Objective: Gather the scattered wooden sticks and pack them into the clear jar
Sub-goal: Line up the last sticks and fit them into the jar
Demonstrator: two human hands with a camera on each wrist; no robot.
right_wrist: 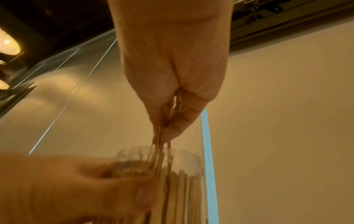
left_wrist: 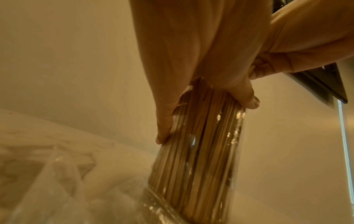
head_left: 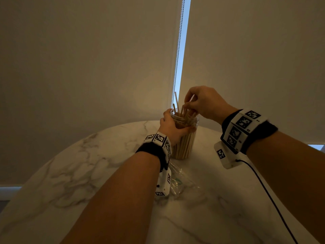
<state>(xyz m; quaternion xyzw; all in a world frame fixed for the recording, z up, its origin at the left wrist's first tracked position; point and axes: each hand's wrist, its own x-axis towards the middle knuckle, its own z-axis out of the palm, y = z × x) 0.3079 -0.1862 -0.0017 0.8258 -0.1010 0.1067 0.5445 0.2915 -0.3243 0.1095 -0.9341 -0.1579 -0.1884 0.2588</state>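
Observation:
A clear jar [head_left: 184,147] [left_wrist: 201,166] [right_wrist: 184,174] stands on the marble table [head_left: 88,164], packed with upright wooden sticks [head_left: 182,113] [left_wrist: 191,174]. My left hand [head_left: 173,126] [left_wrist: 201,68] grips the jar around its upper part, thumb at the rim. My right hand [head_left: 202,103] [right_wrist: 172,91] hovers just above the jar's mouth and pinches several sticks [right_wrist: 162,136] whose lower ends reach into the jar. A few stick ends poke up above the rim.
A crumpled clear plastic bag [head_left: 179,180] [left_wrist: 57,189] lies on the table just in front of the jar, under my left wrist. A roller blind with a bead chain [head_left: 178,50] hangs close behind. A black cable [head_left: 267,194] runs from my right wrist.

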